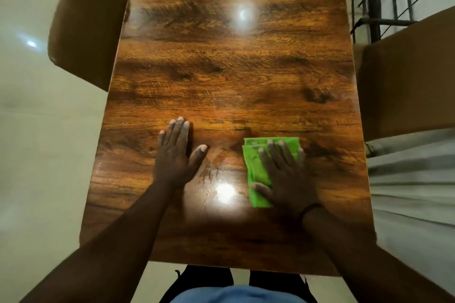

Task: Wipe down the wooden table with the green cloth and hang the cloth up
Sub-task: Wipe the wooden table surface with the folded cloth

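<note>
**Both palms down on the table**

We press our right hand (283, 172), fingers straight, flat on the folded cloth (258, 170), which lies on the table (221, 69) near its front right. Our left hand (176, 152) rests open and flat on bare wood, holding nothing, well apart from the cloth.

The green cloth (256, 172) is bright lime, folded into a flat oblong with layered edges showing at its far left corner. It lies on the near right part of the tabletop (231, 66), long side running near to far, partly covered by the right hand (285, 174) pressing flat on it. The tabletop is a glossy rectangle of dark, strongly grained brown wood, with bright light glare near the cloth and farther along, and faint streaks at the near glare
</note>
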